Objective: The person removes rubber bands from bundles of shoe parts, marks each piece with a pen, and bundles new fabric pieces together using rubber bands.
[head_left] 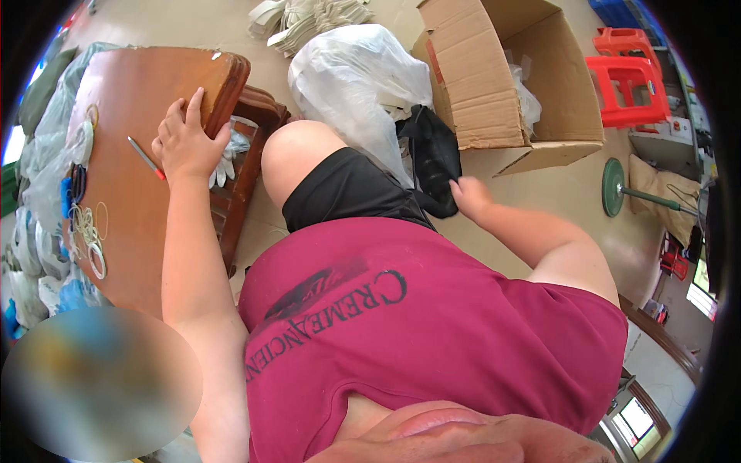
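My left hand (189, 145) lies on the brown wooden table (139, 255), fingers spread near its corner, holding nothing. A thin pen-like tool with a red end (145, 157) rests on the tabletop beside that hand. Low on my right, my right hand (472, 199) is closed at the edge of a black cloth item (434, 154), whose exact kind I cannot make out. The fingertips are partly hidden and slightly blurred. The black cloth lies against a large white plastic bag (355, 77), between my knee and a cardboard box.
The open cardboard box (482, 85) has clear plastic inside. Pale stacked bundles (316, 19) lie beyond the bag. Red stools (633, 89) and a green-ended barbell (614, 187) stand to the right. Rubber bands, a tape roll (96, 261) and scissors occupy the table's left edge. White gloves (225, 166) show beneath the tabletop.
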{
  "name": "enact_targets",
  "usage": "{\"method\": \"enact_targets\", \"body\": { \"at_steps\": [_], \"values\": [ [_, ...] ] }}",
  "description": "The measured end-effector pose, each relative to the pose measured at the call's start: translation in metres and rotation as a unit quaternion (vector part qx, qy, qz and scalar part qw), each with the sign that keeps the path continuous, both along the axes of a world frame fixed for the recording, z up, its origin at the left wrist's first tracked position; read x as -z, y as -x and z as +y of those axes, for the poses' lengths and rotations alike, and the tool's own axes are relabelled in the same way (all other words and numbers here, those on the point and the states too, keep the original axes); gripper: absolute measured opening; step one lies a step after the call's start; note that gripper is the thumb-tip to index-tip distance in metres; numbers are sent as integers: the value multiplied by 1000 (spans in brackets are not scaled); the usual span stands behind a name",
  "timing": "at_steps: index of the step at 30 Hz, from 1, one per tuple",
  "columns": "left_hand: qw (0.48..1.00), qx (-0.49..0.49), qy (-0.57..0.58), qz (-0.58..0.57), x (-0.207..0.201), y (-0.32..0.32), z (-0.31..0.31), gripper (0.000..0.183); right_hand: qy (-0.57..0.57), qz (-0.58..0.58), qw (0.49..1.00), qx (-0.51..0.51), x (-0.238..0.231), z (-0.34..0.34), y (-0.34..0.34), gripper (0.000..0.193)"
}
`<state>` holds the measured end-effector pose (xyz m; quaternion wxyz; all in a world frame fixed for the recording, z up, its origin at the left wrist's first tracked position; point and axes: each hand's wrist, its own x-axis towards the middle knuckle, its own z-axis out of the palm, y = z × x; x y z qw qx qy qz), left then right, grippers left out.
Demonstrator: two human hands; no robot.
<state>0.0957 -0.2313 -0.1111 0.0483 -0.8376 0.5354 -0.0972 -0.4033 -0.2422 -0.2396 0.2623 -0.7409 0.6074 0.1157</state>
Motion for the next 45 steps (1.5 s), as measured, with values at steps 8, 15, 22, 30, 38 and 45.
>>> {"method": "enact_targets", "body": {
  "at_steps": [8, 15, 22, 30, 38, 45],
  "values": [
    [1000, -6, -15, -1, 2, 0, 3, 76, -50, 71, 992, -89, -50, 60, 139, 36],
    [1000, -6, -11, -5, 2, 0, 4, 76, -206, 294, 932, -42, -35, 81, 217, 33],
    [1000, -7, -5, -20, 1, 3, 3, 76, -242, 339, 906, 80, 31, 93, 235, 33],
    [999, -3, -2, -32, 7, 1, 3, 76, -429, 273, 860, 50, 124, 91, 201, 28],
    [999, 15, 9, -47, 9, 2, -4, 78, -496, 279, 806, -164, 190, 140, 194, 28],
    [998, 22, 19, -48, 12, -4, 0, 77, -466, 288, 818, -177, 229, 149, 182, 38]
  ]
}}
